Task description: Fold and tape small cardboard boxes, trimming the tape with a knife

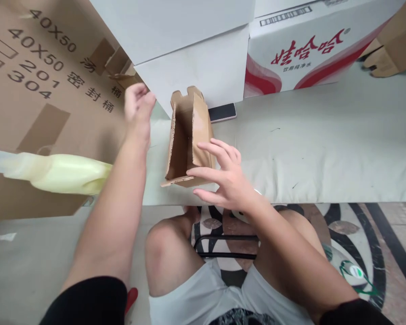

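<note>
A small brown cardboard box (203, 128) stands on the covered table with its top open and its flaps raised. I see nothing inside it. My right hand (228, 176) is at its near right corner, fingers spread, the fingertips against or just over the rim. Beyond the box to the left, my left hand (139, 106) is raised beside a large printed carton (47, 131). Its fingers are loosely bent and slightly blurred, the thumb apart from them, and nothing shows in them. Folded brown cardboard (122, 67) lies just behind that hand.
White cartons (196, 67) stand along the back, one with red lettering (307, 58). A dark phone (222, 112) lies right of the small box. A pale yellow bottle-shaped object (67, 174) is by my left forearm. The grey-green table cover (325, 149) stretches right.
</note>
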The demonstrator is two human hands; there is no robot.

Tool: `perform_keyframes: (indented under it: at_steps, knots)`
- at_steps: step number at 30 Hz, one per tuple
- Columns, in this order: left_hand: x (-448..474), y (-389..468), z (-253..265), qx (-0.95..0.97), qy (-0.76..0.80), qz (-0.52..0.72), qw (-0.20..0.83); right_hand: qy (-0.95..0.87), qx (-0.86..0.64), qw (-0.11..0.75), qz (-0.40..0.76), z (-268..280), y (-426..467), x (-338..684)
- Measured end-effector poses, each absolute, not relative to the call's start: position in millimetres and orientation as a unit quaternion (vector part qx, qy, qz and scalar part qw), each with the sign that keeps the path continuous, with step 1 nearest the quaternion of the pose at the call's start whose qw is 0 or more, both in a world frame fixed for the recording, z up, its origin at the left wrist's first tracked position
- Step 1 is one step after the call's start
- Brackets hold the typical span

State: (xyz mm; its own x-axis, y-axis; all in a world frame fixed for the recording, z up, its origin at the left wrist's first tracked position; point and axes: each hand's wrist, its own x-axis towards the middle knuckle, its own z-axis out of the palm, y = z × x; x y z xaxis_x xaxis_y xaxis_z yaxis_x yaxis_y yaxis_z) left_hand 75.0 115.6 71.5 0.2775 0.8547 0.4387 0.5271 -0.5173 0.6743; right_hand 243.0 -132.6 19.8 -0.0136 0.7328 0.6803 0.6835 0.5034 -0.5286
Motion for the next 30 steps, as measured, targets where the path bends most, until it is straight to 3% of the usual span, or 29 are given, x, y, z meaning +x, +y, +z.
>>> perform_keyframes:
  at_steps: [3,9,16,22,30]
  knots:
    - [108.3,138.4,84.5,0.778,0.425,0.299,0.354,-0.703,-0.510,0.495,0.004,20.0,-128.1,244.9]
    - [93.1,111.1,77.3,0.797,0.403,0.287,0.348,-0.661,-0.539,0.522,-0.026,16.4,-129.3,268.8]
    - [57.9,54.1,66.8,0.712,0.427,0.359,0.427,-0.591,-0.547,0.592,0.031,1.9,-125.2,283.5]
    - [52.9,24.0,43.0,0.697,0.454,0.433,0.346,-0.553,-0.488,0.671,0.075,-7.2,-116.3,260.7]
    - [58.8,5.5,-2.3,0.684,0.450,0.521,0.242,-0.633,-0.465,0.614,0.076,-3.0,-125.2,265.9]
